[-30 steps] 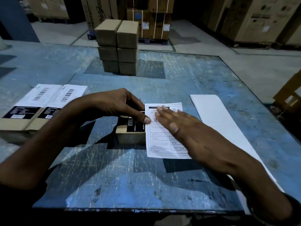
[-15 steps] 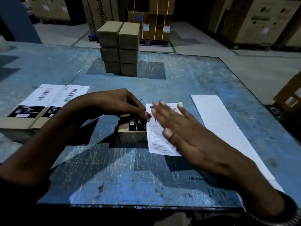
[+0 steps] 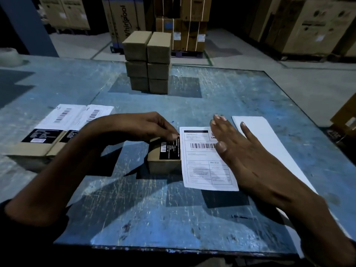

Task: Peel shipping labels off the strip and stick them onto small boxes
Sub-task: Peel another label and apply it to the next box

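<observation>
Cardboard, brown: two flat labelled boxes (image 3: 36,149) lie at table left. A small brown box with black sticker (image 3: 163,157) is pinched at its top edge by the left hand (image 3: 146,126). White barcoded shipping label (image 3: 204,162) hangs off its right side; right hand (image 3: 238,151) is spread flat over it.

label (image 3: 204,160) text illegibly small
</observation>
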A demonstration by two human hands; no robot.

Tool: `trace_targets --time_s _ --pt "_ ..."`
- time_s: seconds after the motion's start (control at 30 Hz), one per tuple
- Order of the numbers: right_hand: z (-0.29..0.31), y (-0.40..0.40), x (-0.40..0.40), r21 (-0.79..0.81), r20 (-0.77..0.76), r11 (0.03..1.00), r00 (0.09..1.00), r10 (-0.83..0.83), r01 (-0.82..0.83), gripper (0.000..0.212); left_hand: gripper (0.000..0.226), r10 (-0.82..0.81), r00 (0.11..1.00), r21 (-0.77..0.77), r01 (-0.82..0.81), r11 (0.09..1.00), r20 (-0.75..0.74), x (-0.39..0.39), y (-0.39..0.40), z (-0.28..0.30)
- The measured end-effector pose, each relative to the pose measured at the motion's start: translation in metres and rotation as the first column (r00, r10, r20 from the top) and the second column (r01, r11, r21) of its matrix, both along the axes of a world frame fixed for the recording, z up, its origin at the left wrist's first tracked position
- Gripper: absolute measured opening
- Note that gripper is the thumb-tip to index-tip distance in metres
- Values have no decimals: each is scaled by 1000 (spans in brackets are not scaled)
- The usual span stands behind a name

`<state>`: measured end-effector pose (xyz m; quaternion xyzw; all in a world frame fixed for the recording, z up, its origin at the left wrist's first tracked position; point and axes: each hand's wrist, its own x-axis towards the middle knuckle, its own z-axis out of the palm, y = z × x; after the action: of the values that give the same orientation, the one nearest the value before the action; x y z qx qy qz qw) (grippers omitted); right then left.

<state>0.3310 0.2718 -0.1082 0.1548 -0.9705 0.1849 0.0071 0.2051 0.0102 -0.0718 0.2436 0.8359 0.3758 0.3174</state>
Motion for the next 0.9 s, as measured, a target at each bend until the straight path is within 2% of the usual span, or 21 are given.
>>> trace_targets --time_s 0.13,0.2,0.37,0.47,0.57,0.63,0.7,0.83,0.9 --pt "4 -20 8 74 -2 975 977 212 -212 79 26 -34 999 30 35 999 -26 -1 -2 -4" --pt "-1 -23 8 131 4 961 970 244 -242 83 30 -52 999 42 52 998 -7 -3 -2 -6" --pt "-4 -7 2 25 52 997 996 70 -71 85 34 -63 998 13 63 998 -28 -2 -4 -1" --pt "-8 -1 -3 -117 106 992 994 -29 41 89 49 -112 987 -131 97 987 -116 10 1 7" --pt "-13 -1 -8 -227 150 968 986 -77 110 79 58 -216 969 -211 187 959 -121 20 6 8" --pt "-15 -3 -12 -281 150 946 981 -124 163 69 56 -214 963 -210 178 961 -162 22 8 8" --pt "-15 -4 -17 -350 153 912 973 -171 215 69 53 -183 965 -200 145 969 -187 20 8 8" --pt "4 1 -22 -485 164 828 959 -229 281 91 51 -116 970 -151 85 985 -213 15 6 7" --pt "18 3 -30 -504 193 802 947 -258 321 92 49 -64 973 -113 40 993 -221 10 7 4"
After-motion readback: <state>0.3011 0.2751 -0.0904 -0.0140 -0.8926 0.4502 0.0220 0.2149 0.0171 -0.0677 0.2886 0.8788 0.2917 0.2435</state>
